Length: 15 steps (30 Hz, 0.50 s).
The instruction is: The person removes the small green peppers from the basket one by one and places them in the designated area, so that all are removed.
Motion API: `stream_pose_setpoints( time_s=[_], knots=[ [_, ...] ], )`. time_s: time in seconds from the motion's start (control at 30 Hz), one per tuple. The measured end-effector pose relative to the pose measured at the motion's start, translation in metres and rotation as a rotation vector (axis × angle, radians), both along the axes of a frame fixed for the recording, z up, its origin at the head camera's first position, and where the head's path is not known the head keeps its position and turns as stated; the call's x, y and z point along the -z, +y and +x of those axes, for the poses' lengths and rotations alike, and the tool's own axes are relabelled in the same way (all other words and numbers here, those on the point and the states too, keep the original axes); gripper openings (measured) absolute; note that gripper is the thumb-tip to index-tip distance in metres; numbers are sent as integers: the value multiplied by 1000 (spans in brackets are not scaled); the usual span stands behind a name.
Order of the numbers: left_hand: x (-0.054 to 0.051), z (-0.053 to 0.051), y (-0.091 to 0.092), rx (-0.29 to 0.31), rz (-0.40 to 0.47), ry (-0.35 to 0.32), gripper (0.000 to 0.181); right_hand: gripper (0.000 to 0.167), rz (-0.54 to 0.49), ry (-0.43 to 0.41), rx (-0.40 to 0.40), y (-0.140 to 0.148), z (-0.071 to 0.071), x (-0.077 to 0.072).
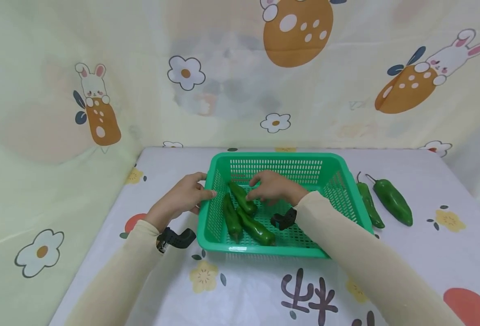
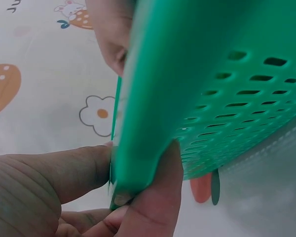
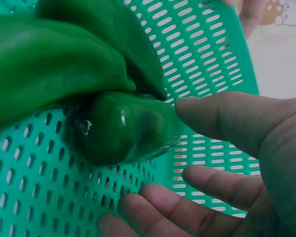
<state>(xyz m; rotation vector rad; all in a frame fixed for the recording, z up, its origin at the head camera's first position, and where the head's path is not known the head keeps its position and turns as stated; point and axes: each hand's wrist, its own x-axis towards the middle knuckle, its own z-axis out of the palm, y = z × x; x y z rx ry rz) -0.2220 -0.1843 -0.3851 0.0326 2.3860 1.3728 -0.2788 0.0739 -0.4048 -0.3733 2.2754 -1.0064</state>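
Observation:
A green plastic basket (image 1: 260, 250) with slotted walls stands on the table. My left hand (image 1: 184, 194) grips its left rim, thumb on one side and fingers on the other, as the left wrist view shows. Three green peppers lie in the basket's left part: a rear pepper (image 1: 244, 200), a left pepper (image 1: 231, 218) and a front pepper (image 1: 257, 229). Inside the basket, my right hand (image 1: 273, 185) is beside the rear pepper. In the right wrist view, its thumb tip is at the end of a pepper (image 3: 111, 131), while the other fingers are spread loosely and hold nothing.
Right of the basket, a slim green pepper (image 1: 369, 206) and a broader green pepper (image 1: 394, 202) lie on the patterned tablecloth (image 1: 423, 262). Behind the table hangs a printed cloth (image 1: 232, 77) with rabbits and flowers.

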Motion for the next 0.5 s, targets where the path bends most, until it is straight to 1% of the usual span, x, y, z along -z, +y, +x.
stream_pose_setpoints(
  time_s=[0.13,0.27,0.5],
  knots=[
    [0,1,1,2,2,-3,56,61,13,-16,2,-7,-4,7],
    [-1,0,3,3,0,1,57,63,18,-7,-3,-13,-7,14],
    [1,-1,1,-8,-2,3,56,68,24,1,2,-20,-8,17]
  ],
)
